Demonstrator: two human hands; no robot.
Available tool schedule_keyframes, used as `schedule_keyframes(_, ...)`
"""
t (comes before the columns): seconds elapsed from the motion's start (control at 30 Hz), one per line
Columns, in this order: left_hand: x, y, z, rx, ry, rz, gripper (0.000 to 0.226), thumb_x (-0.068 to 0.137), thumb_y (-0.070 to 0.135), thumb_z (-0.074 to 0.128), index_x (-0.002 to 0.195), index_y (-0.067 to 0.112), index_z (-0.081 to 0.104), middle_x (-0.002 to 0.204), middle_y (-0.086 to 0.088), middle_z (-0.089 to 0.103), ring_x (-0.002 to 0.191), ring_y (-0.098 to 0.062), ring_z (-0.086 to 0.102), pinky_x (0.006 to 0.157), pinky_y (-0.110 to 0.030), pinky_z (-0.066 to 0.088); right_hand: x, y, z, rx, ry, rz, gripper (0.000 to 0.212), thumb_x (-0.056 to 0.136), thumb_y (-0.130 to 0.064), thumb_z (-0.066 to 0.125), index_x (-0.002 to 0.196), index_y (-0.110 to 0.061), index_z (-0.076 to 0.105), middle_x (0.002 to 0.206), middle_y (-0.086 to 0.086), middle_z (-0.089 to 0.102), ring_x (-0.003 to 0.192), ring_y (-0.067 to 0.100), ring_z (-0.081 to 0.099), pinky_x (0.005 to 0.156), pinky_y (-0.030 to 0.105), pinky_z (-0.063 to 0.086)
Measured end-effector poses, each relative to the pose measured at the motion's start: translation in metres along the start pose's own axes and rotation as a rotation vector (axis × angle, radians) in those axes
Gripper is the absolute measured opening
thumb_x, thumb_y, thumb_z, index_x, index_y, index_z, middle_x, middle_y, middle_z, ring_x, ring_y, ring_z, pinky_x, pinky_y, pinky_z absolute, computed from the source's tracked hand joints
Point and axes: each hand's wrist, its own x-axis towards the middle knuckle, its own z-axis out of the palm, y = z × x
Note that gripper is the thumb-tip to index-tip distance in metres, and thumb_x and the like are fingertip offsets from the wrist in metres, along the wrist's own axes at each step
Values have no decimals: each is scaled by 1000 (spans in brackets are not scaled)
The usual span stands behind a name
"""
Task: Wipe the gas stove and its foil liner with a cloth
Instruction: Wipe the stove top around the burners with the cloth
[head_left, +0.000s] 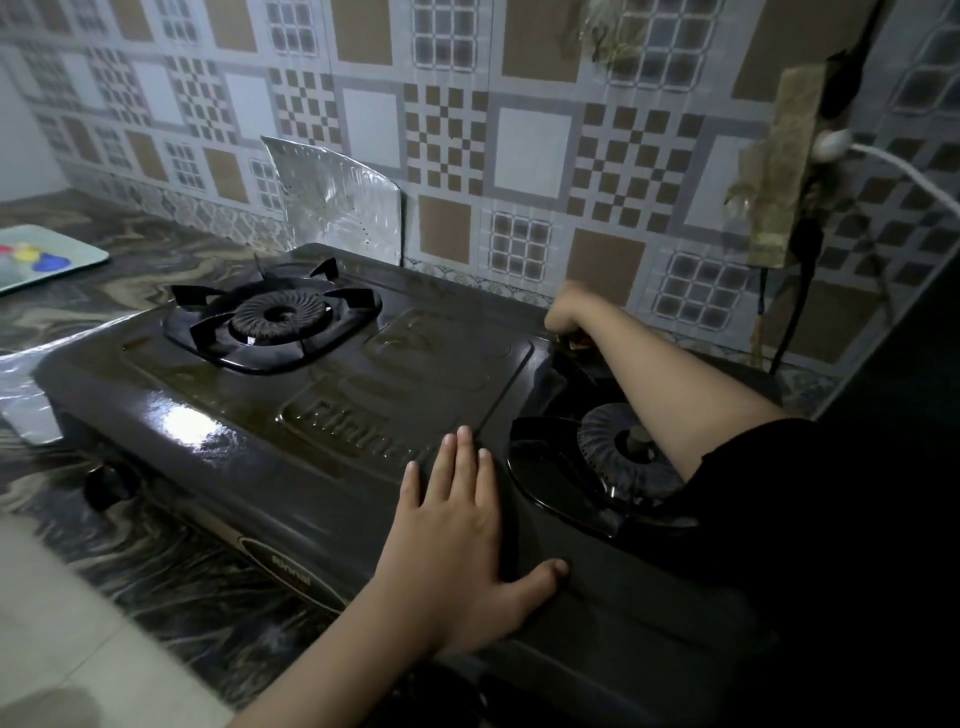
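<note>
A black two-burner gas stove (291, 395) sits on the marbled counter. Its left burner (275, 317) and right burner (618, 452) both carry pan supports. Silver foil liner (343, 200) stands up behind the stove and more foil (26, 400) pokes out under its left end. My left hand (467, 545) lies flat on the stove top near the front, fingers straight. My right hand (569, 312) reaches over the right burner to the stove's back edge, its fingers curled around a small brownish cloth (579, 343) that is mostly hidden.
A pale green tray (47, 257) with coloured shapes lies on the counter at far left. A wall socket with a white plug (831, 145) and dangling cables hangs at the right. A patterned tile wall backs the counter. A dark object fills the right edge.
</note>
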Motion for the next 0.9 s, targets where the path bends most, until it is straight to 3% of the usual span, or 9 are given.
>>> schedule_keyframes(0.13,-1,1,-1,1,-6,-4,114,70,83,14,151,8,-13,155,-12,-30,143,-25,-28,118,-47,-11,9,-11,6,185,9,-118,10,85,1,50,75,0,49,75,12,50,61,25,51,52,32,43)
schedule_keyframes(0.17,-1,1,-1,-1,-8,-6,114,70,83,15,151,8,-13,155,-12,-30,143,-24,-28,118,-46,-11,14,-11,8,218,-2,-173,9,86,0,49,88,6,56,88,15,58,74,30,58,62,35,50)
schedule_keyframes(0.2,-1,1,-1,-3,-7,-9,114,71,83,15,151,8,-13,154,-11,-30,143,-24,-29,118,-46,-11,19,-9,9,238,-12,-214,26,86,0,48,109,10,57,110,19,60,97,34,60,80,40,54)
schedule_keyframes(0.27,-1,0,-1,-2,-2,-7,114,71,84,15,152,9,-13,154,-11,-31,143,-24,-29,117,-45,-12,21,-3,9,262,-51,-292,44,89,2,43,132,1,48,137,15,49,126,32,48,106,39,41)
schedule_keyframes(0.4,-1,-1,-2,2,-8,-1,113,74,85,19,151,10,-16,153,-10,-34,142,-23,-30,115,-42,-16,23,18,4,288,-302,-473,43,90,11,40,120,-12,62,147,7,43,139,18,36,119,35,24)
schedule_keyframes(0.5,-2,-2,-2,4,-8,5,115,71,86,15,151,10,-18,153,-9,-34,142,-23,-31,114,-41,-17,16,32,-2,148,-314,-538,45,87,14,46,119,-12,66,150,5,38,141,11,32,117,25,23)
schedule_keyframes(0.63,-1,-3,0,2,-12,6,116,66,86,8,151,10,-17,153,-9,-34,142,-22,-30,114,-42,-16,3,35,-7,-11,-18,-555,45,80,0,68,123,-13,63,139,4,53,129,15,49,94,17,37)
schedule_keyframes(0.77,0,-2,0,4,-1,5,118,64,86,6,151,10,-15,154,-9,-33,143,-22,-29,116,-42,-12,-1,39,-3,-59,43,-511,43,81,-5,69,122,-16,65,123,2,63,114,20,56,83,21,38)
schedule_keyframes(0.9,-1,-2,1,-2,11,0,119,61,86,3,151,11,-14,154,-9,-31,143,-21,-28,116,-42,-11,-1,36,-8,-202,-70,-477,47,85,2,53,122,-25,66,103,-6,51,105,26,55,87,37,46)
